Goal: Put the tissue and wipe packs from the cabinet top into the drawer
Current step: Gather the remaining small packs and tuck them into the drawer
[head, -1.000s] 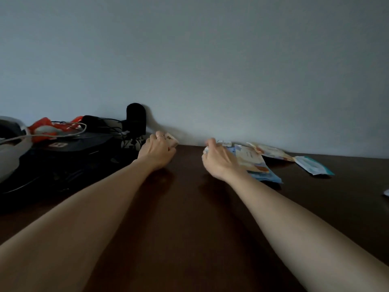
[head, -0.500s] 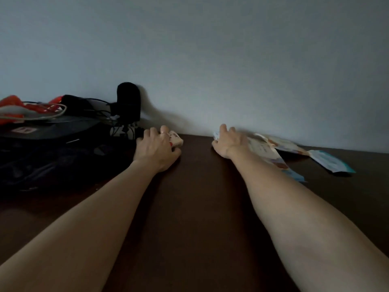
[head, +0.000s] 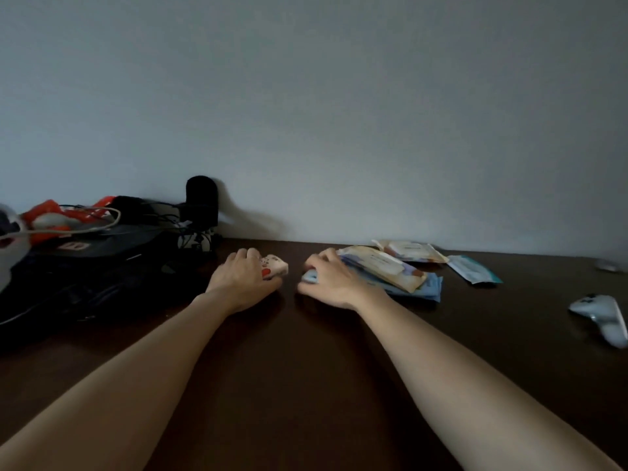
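Head view. Left grip [head: 246,278]: the fingers are curling closed around a small white pack with red print [head: 273,266], which is resting on the dark cabinet top [head: 306,368]. Right grip [head: 331,280]: the fingers are closing over a small pale-blue pack [head: 310,276] at the near end of a stack of packs [head: 404,278]; whether the pack is being lifted cannot be told.

Change from half a second ago: the right hand, then reaching flat toward the wall, is now drawn back and curled on the blue pack; the left hand is keeping its hold on the white pack. A white remote-like device [head: 601,316] is now showing at the right edge.

Count: two hands; two small packs in the hands; a stack of flat packs just beside the right hand, its number not readable; one beige pack [head: 411,251] behind the stack; one teal-edged pack [head: 474,270] to the right, apart from the rest. A black bag [head: 85,277] with cables is lying at the left. No drawer is in view.
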Motion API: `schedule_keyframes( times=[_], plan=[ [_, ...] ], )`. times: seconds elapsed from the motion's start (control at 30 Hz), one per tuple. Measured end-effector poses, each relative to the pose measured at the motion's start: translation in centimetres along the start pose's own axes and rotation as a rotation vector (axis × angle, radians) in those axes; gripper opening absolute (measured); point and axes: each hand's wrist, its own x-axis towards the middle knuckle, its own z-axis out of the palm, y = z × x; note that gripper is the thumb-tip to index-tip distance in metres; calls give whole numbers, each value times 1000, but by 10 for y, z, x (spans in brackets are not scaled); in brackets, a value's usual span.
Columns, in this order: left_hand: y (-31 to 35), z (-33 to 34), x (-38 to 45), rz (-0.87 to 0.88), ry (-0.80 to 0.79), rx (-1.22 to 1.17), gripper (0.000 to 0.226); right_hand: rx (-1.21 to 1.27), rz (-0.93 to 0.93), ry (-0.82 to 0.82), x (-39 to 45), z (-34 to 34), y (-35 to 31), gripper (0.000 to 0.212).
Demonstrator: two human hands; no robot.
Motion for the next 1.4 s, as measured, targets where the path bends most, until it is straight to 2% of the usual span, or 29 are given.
schedule_keyframes(
  times=[0.13,0.23,0.3,0.33,0.4,0.47,0.53,0.6,0.67,0.73,0.83,0.9,0.97,1.0,1.07,1.1,1.2,1.3,1.4],
  plan=[
    [7,-22,-34,-26,16,33,67,103,-39,138,-46,-2,1,38],
    [13,-38,-57,-43,105,34,59,173,-45,242,-73,-9,-2,40],
    [18,-50,-69,-83,168,-47,55,191,6,302,-86,-14,-6,53],
    [22,-54,-74,-90,175,-84,54,162,46,294,-92,-15,-7,66],
    [30,-58,-81,-58,131,-117,54,86,124,168,-105,-19,-7,95],
    [42,-58,-86,-11,53,-134,60,81,148,-1,-120,-23,-4,105],
    [54,-55,-89,41,-33,-139,74,77,114,-64,-133,-25,3,97],
    [62,-50,-88,81,-133,-124,80,50,107,-58,-143,-29,11,84],
    [65,-44,-85,71,-260,-147,75,31,115,-13,-150,-34,17,68],
    [64,-40,-84,50,-360,-181,66,98,172,105,-149,-39,19,58],
    [57,-41,-84,65,-403,-235,50,197,246,251,-132,-45,6,55],
    [49,-46,-84,74,-459,-303,48,210,250,221,-113,-42,-7,56],
    [41,-52,-83,28,-434,-394,43,155,262,115,-95,-33,-20,59],
    [40,-55,-80,-29,-365,-437,39,97,260,50,-88,-27,-24,61],
    [41,-62,-73,-130,-202,-383,40,-30,247,-52,-80,-14,-29,67],
    [45,-63,-70,-123,-177,-287,49,-75,234,-69,-79,-10,-29,67],
    [59,-49,-71,-35,-304,-9,74,-61,189,-90,-86,-10,-18,58],
    [69,-30,-78,-100,-255,48,78,-47,162,-98,-106,-12,-1,51],
    [77,-30,-92,-7,-207,64,66,-93,139,-77,-133,-10,5,50]
  ],
)
